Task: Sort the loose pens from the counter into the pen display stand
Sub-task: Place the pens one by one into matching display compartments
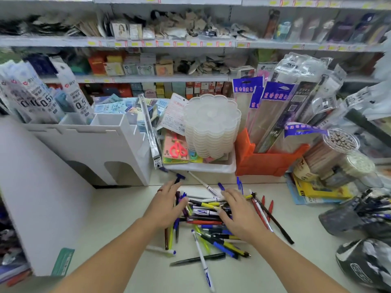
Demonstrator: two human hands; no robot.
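Note:
A heap of loose pens point(208, 217) in blue, black, red, yellow and white lies on the pale counter point(118, 220). My left hand point(167, 203) rests on the heap's left edge with its fingers spread and straight. My right hand point(237, 212) lies flat over the heap's right side, fingers extended across the pens. Neither hand grips a pen. The white pen display stand point(101, 144), with stepped open compartments and arched cut-outs, stands at the back left of the counter. Its near compartments look empty.
A white tray point(211, 167) holds a stack of clear plastic palettes point(211, 127) and packaged scissors behind the pens. An orange bin point(266, 161) of packaged goods stands to the right, beside pencil tubs point(336, 153). A dark bag point(366, 261) sits at the front right. Stocked shelves fill the back.

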